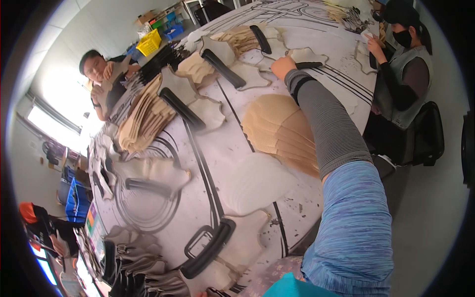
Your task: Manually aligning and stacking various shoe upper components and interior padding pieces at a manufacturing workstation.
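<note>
My right arm, in a grey ribbed sleeve, reaches far across the table. At its end my right hand point(283, 67) is closed at the left end of a beige cut piece point(308, 55) with a black padded strip point(308, 65); its fingertips are hidden. Similar beige pieces with black strips lie spread about, one near the front point(210, 250) beside a black rectangular loop point(199, 241). Under my forearm sits a fanned stack of tan sheets point(279, 126), with a fan of white sheets point(257, 183) nearer me. Of my left hand only a small skin-coloured patch point(203, 294) may show at the lower edge.
Piled beige pieces point(143, 116) stand at the left of the white, black-marked table point(232, 133), and grey-brown ones point(133, 252) at the front left. One person point(101, 79) sits across, another point(408, 74) at the right by a black chair point(425, 133); a third point(44, 227) is far left.
</note>
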Action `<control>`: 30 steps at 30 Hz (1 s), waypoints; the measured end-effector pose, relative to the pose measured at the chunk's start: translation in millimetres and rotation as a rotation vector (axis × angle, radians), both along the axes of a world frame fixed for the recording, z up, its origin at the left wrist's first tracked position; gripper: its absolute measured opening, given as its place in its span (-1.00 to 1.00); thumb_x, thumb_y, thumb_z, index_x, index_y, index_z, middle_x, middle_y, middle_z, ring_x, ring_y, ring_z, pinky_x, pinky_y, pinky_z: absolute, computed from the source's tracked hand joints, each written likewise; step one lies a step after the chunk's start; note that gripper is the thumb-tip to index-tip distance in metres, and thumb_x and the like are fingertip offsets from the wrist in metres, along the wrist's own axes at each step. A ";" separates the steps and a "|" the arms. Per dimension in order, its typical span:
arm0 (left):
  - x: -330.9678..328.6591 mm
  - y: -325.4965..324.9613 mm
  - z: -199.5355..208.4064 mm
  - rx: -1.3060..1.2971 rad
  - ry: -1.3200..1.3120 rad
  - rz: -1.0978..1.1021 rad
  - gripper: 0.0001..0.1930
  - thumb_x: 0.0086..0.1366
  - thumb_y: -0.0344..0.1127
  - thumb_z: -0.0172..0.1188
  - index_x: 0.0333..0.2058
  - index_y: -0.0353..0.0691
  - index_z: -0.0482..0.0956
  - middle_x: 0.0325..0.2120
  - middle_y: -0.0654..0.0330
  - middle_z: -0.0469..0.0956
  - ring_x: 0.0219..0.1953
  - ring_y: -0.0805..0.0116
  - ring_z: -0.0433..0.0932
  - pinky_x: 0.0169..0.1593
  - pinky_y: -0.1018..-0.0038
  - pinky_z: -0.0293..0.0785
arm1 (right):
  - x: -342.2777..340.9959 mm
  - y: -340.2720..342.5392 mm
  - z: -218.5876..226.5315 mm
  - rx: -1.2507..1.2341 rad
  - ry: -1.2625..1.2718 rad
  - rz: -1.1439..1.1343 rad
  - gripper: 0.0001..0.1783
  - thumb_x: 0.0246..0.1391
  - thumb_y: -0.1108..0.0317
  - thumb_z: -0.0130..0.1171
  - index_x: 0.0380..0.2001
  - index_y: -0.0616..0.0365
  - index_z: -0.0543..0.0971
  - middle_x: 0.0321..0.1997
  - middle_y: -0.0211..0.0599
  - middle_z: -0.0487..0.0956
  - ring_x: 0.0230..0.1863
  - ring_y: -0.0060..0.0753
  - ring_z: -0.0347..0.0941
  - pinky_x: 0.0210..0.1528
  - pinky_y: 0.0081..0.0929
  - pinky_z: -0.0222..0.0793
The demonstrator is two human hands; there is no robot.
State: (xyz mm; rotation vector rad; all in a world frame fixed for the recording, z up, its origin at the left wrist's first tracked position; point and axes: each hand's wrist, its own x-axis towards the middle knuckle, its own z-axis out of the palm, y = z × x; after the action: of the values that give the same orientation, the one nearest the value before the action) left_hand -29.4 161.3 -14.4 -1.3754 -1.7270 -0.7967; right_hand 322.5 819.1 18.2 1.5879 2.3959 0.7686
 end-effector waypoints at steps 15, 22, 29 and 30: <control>2.2 -15.7 -8.9 -0.035 -0.057 -0.002 -0.77 0.14 -0.17 0.30 -0.37 -0.22 0.69 -0.43 0.07 0.61 -0.37 0.19 0.52 -0.15 0.17 0.41 | 93.7 -6.8 53.3 -0.107 0.266 0.115 -0.75 0.08 0.46 0.07 -0.18 0.03 0.64 -0.16 -0.10 0.63 -0.07 -0.07 0.57 -0.04 -0.20 0.47; 13.0 -27.9 -5.6 -0.058 -0.081 0.009 -0.78 0.13 -0.18 0.29 -0.38 -0.22 0.69 -0.43 0.08 0.62 -0.37 0.20 0.52 -0.15 0.20 0.41 | 109.3 -20.8 49.9 -0.422 0.279 -0.119 -0.74 0.04 0.47 0.06 -0.21 0.07 0.65 -0.15 -0.12 0.64 -0.10 -0.05 0.57 -0.03 -0.20 0.46; 19.4 -23.6 -0.4 -0.059 -0.070 0.023 -0.79 0.12 -0.20 0.28 -0.39 -0.22 0.69 -0.43 0.10 0.62 -0.37 0.21 0.53 -0.16 0.22 0.41 | 51.3 7.6 31.1 -0.043 0.302 -0.208 -0.73 0.09 0.40 0.06 -0.19 0.07 0.67 -0.14 -0.13 0.65 -0.05 -0.10 0.58 -0.07 -0.21 0.50; 18.1 -21.9 0.6 -0.059 -0.067 0.021 -0.79 0.11 -0.20 0.28 -0.39 -0.22 0.69 -0.43 0.10 0.62 -0.37 0.21 0.53 -0.16 0.22 0.41 | 47.6 12.7 24.4 0.008 0.198 -0.218 -0.75 0.10 0.40 0.07 -0.20 0.04 0.68 -0.15 -0.20 0.66 -0.05 -0.16 0.59 -0.12 -0.23 0.52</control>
State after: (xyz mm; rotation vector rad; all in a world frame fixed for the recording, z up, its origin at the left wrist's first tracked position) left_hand -11.3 139.5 -13.8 -1.3809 -1.8269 -0.7941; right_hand 370.1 831.8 42.6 1.9712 2.2927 0.6053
